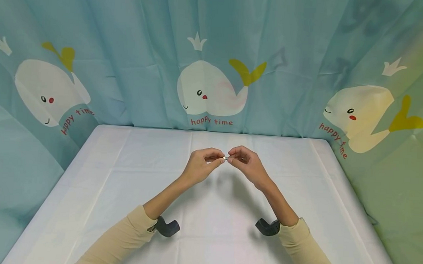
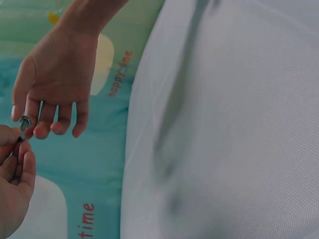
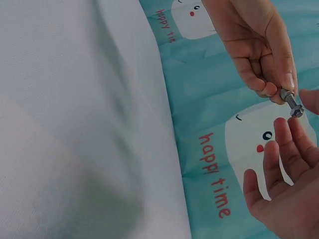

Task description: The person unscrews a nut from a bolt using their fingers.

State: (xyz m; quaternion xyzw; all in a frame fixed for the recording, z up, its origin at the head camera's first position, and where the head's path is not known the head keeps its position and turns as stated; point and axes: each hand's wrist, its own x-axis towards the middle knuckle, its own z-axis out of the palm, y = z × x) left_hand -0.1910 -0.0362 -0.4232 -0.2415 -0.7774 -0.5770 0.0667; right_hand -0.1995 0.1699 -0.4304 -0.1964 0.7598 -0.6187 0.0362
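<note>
A small silver bolt [image 3: 292,101] is held up in the air over the table, between the two hands. My left hand [image 1: 203,163] pinches one end of it between thumb and fingertips, so that end is partly hidden. The threaded shank shows in the right wrist view, with a hexagonal piece [image 3: 297,111] at the far end. My right hand [image 1: 247,163] is around that hexagonal end, its thumb and index fingertip spread apart on either side. The other fingers [image 2: 63,119] of the right hand are extended and loosely spaced.
A white-covered table [image 1: 213,243] lies beneath both hands, with their shadows on it. Behind and at the sides hangs a blue-green curtain [image 1: 142,84] printed with whales. Black curved mounts [image 1: 168,228] stick out at both wrists, by the beige sleeves [image 1: 119,239].
</note>
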